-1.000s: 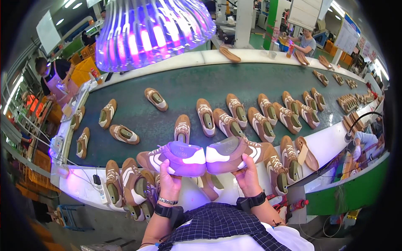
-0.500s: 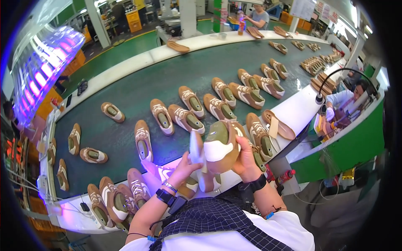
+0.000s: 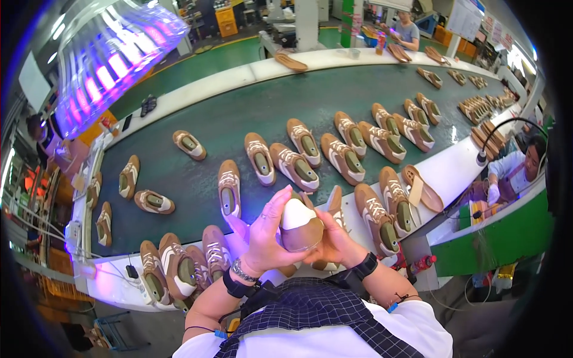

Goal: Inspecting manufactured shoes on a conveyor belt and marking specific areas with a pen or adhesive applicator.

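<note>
Close to my body I hold a brown sneaker (image 3: 301, 230) with a white heel patch, its heel end turned toward me. My left hand (image 3: 262, 241) closes round its left side, fingers pointing up toward the conveyor. My right hand (image 3: 339, 240) grips the opposite side, with some of its fingers hidden behind the shoe. Just beyond my right hand lies another brown sneaker (image 3: 335, 206), partly covered. A laced brown sneaker (image 3: 229, 188) with a green lining rests on the conveyor ahead of my left hand.
Many similar sneakers stand along the green conveyor belt (image 3: 191, 194). Several more line the white ledge (image 3: 110, 292) at the near left. A loose brown sole (image 3: 431, 197) lies on the right ledge. A purple-lit lamp (image 3: 113, 71) hangs upper left. Another person (image 3: 507, 173) sits at right.
The sneaker has come lower and nearer me. My left hand has moved onto it; the blurred pale thing beside that hand no longer shows. The whole view has shifted.
</note>
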The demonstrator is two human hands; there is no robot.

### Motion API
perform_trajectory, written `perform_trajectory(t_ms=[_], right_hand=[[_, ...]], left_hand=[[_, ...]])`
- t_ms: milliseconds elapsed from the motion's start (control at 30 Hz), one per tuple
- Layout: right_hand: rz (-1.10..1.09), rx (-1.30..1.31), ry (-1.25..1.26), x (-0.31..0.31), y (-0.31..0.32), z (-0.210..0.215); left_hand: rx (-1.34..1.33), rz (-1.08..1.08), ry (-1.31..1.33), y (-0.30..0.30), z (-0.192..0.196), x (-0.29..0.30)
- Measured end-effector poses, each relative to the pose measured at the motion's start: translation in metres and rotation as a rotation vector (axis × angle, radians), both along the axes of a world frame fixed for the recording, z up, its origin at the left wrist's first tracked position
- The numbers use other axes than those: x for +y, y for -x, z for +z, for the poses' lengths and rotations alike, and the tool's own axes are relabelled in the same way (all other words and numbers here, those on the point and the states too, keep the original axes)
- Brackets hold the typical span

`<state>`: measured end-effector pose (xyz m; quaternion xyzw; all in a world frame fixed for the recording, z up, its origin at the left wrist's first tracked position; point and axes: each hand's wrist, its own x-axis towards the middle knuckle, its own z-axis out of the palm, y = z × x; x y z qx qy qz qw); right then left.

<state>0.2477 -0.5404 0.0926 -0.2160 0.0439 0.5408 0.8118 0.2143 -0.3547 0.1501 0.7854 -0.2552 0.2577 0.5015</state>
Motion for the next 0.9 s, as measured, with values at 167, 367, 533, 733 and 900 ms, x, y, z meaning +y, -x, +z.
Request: perform_trajectory(t_ms=[167, 367, 533, 733, 900], right_hand=[[-0.085, -0.952, 0.981, -0.013, -0.002, 0.009], [-0.292, -1.793, 0.738, 0.006, -0.012, 0.027], [-0.182, -1.823, 0.731, 0.013, -0.024, 0.03], [-0.24, -1.86, 0.807, 0.016, -0.027, 0.028], [-0.322, -1.919, 0.799, 0.019, -0.03, 0.025]], left_hand=[[0.127, 0.136, -0.084, 0.002, -0.026, 0.01], [0.096, 0.187, -0.221, -0.01, -0.037, 0.015], [0.194, 0.141, -0.31, -0.015, -0.029, 0.021], [0.164, 0.119, -0.3, -0.021, -0.03, 0.024], [0.097, 0.129, -0.292, -0.025, -0.031, 0.023]])
